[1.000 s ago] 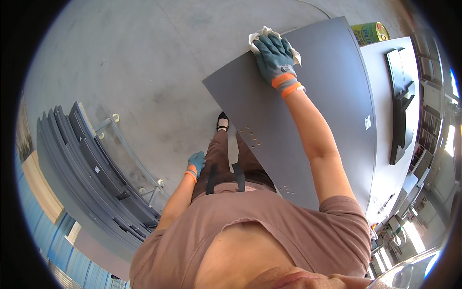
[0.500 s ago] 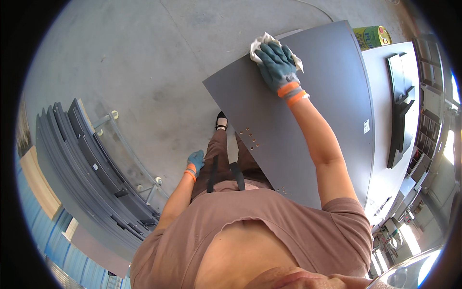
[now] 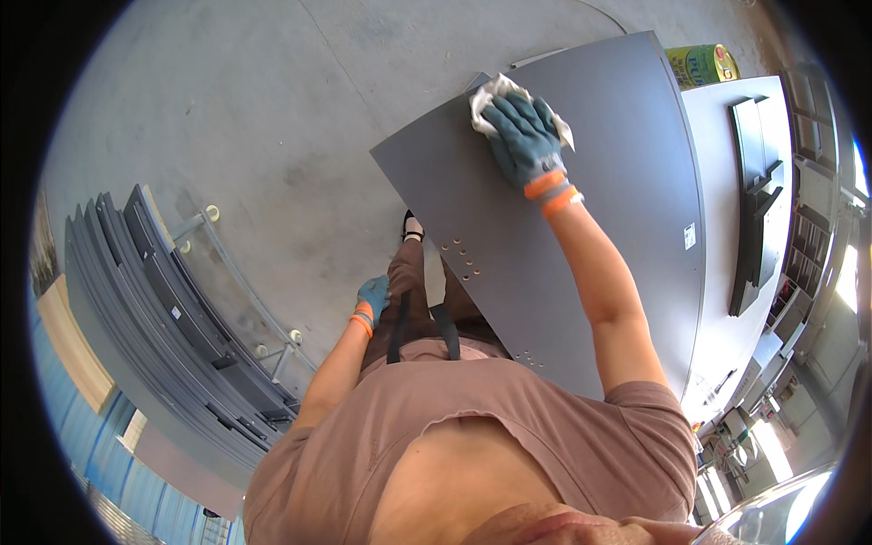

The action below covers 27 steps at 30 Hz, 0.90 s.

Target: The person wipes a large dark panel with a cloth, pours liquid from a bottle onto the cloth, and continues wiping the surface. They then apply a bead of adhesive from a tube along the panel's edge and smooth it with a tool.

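My right hand [image 3: 525,141], in a grey-green work glove with an orange cuff, lies on a crumpled white cloth [image 3: 495,88]. It holds the cloth against the far part of a large flat grey panel [image 3: 609,173]. Several small drilled holes dot the panel's near left edge, and a white label [image 3: 689,236] is stuck on its right side. Low at my left thigh hangs my left hand [image 3: 373,294], gloved alike. Its fingers look loosely extended along the trouser leg, with nothing visible in them.
On the left, several grey panels [image 3: 136,300] stand on edge by a wheeled metal frame [image 3: 238,272]. Right of the panel lies a pale surface [image 3: 713,136] bearing black strips [image 3: 752,182]. A green and yellow can [image 3: 701,65] stands beyond. Shelving lines the far right.
My right hand and the cloth have slid slightly toward me and to the right over the panel. My left hand stays by the thigh.
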{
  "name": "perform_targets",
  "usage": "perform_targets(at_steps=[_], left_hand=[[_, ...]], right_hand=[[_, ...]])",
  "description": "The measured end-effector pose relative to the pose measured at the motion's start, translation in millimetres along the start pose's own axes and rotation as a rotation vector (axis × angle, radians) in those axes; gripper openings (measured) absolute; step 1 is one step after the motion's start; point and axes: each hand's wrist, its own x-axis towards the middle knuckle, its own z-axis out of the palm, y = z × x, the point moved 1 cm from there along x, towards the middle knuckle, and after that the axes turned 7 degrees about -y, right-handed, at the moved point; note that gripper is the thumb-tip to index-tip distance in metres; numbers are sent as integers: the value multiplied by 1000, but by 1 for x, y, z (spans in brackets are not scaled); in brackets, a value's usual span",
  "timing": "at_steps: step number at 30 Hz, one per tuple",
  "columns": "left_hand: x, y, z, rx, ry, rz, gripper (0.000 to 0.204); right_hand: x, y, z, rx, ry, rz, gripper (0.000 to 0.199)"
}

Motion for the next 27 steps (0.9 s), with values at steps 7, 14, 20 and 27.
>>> perform_targets(at_steps=[7,14,20,27], left_hand=[[11,-7,-13,9,-18,-29,23],[8,-1,-5,-37,2,-23,22],[12,-3,-4,-33,-34,28,22],[11,-6,0,-69,-15,-20,21]], right_hand=[[7,-3,3,-17,9,37,39],[28,0,8,18,-21,-11,39],[28,31,10,-97,-110,50,39],[30,73,0,-272,118,284,34]])
